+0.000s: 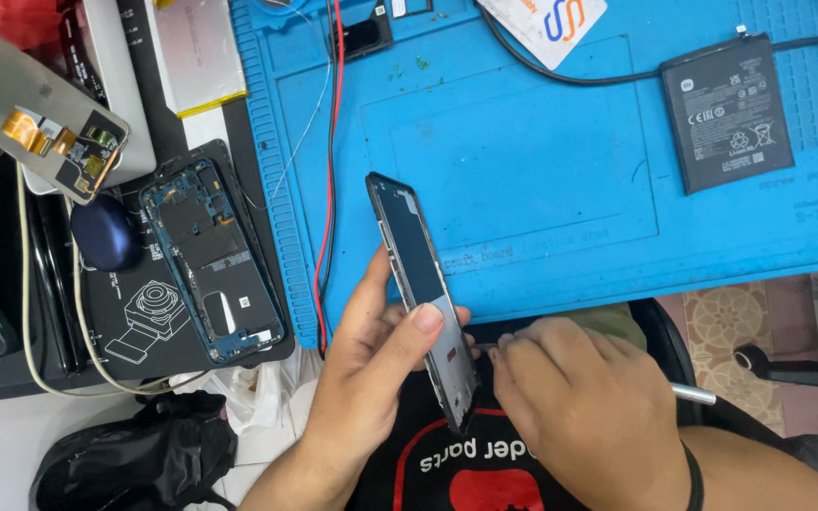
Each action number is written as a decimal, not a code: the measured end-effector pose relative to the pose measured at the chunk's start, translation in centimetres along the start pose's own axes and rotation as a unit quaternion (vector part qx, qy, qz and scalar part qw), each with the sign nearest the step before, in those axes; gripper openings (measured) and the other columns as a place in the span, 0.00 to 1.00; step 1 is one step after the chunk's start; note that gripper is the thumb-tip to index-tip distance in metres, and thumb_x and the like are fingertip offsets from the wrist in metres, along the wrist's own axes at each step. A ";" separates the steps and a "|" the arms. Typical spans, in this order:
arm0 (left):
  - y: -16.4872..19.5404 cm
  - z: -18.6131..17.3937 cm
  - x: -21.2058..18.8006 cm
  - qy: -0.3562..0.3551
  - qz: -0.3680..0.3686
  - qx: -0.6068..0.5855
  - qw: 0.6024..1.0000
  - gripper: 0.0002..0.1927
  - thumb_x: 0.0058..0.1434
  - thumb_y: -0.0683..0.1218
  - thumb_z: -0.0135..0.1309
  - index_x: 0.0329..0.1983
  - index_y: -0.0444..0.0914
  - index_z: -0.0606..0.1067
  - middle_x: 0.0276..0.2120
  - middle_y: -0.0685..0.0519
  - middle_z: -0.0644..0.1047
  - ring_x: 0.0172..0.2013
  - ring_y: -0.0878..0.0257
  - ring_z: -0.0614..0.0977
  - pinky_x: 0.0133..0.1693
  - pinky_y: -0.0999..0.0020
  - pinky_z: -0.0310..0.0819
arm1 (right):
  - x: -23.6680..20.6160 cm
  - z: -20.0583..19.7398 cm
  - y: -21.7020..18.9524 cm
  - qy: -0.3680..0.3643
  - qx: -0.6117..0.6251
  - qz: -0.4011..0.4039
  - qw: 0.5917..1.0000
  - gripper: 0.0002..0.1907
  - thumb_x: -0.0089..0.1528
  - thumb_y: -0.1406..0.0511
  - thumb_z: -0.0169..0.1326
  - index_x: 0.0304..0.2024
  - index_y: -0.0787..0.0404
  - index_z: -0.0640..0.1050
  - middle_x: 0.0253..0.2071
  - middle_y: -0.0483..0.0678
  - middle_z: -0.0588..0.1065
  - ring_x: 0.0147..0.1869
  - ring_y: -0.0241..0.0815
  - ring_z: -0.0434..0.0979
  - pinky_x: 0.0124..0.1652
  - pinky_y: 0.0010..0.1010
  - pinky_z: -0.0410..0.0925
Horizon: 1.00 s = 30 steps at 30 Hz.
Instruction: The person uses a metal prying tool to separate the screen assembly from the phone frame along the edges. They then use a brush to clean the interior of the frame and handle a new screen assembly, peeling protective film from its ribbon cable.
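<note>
Bright, even overhead light; soft shadows beneath both hands. Mild glare on the blue mat (560, 180) (upper edge). Focus sharp throughout.

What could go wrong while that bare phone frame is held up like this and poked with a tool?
1. The left hand holds the phone frame on edge, off the blue mat; a slip might drop it into the lap.
2. The right hand works a thin metal tool at the frame's lower part; it could skid and scratch, or jab the thumb beside it.
3. The loose battery lies near a cable and could get snagged.
</note>
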<state>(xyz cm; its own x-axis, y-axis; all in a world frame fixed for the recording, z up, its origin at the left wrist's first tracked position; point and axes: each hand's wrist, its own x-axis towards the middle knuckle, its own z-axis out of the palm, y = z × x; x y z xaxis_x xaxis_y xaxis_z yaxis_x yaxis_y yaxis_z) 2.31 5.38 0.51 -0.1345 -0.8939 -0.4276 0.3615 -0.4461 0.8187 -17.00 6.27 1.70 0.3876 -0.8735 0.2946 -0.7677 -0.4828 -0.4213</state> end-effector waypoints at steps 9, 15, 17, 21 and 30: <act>-0.4 -1.1 -0.7 -0.088 0.066 -0.041 0.993 0.45 0.67 0.42 0.56 0.81 0.39 0.46 0.55 0.37 0.75 0.51 0.50 0.81 0.56 0.51 0.78 | -0.8 -4.3 4.0 -0.113 0.163 0.082 0.977 0.07 0.56 0.63 0.65 0.34 0.55 0.80 0.35 0.40 0.79 0.31 0.37 0.79 0.30 0.26 0.71; 1.9 -1.7 -2.6 -0.124 0.117 -0.065 0.983 0.50 0.57 0.44 0.66 0.76 0.34 0.50 0.68 0.30 0.66 0.67 0.38 0.73 0.68 0.37 0.66 | 4.2 -5.4 5.5 -0.014 0.080 0.063 0.995 0.08 0.56 0.69 0.60 0.39 0.62 0.79 0.36 0.50 0.77 0.35 0.50 0.78 0.32 0.36 0.70; 2.7 -1.8 -2.5 -0.089 0.138 -0.061 0.985 0.52 0.54 0.46 0.68 0.76 0.29 0.52 0.67 0.28 0.66 0.67 0.34 0.73 0.68 0.33 0.65 | 6.0 -4.8 5.5 0.013 0.040 0.002 0.999 0.08 0.58 0.70 0.59 0.40 0.62 0.79 0.36 0.52 0.76 0.39 0.55 0.78 0.35 0.41 0.70; 3.7 -1.9 -1.1 -0.068 0.172 -0.165 0.969 0.47 0.57 0.53 0.59 0.75 0.30 0.54 0.64 0.26 0.67 0.61 0.32 0.73 0.62 0.31 0.66 | 9.3 -3.0 5.9 0.001 -0.051 -0.038 0.998 0.03 0.58 0.67 0.60 0.34 0.58 0.79 0.29 0.49 0.72 0.37 0.54 0.77 0.37 0.46 0.70; 3.1 -2.2 3.0 -0.007 0.180 -0.219 0.959 0.38 0.70 0.62 0.36 0.71 0.28 0.63 0.55 0.26 0.74 0.50 0.34 0.79 0.51 0.34 0.73 | 8.4 -5.7 10.6 0.107 -0.030 0.022 0.994 0.08 0.58 0.66 0.65 0.30 0.63 0.78 0.35 0.51 0.77 0.38 0.53 0.78 0.39 0.41 0.70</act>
<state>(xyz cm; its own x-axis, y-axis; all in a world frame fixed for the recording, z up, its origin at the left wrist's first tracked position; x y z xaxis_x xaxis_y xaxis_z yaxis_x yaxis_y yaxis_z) 5.06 1.42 0.98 0.0607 -0.9881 -0.1412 0.7395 -0.0505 0.6713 -24.76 -5.86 4.61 0.2405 -0.8571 0.4556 -0.8132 -0.4342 -0.3875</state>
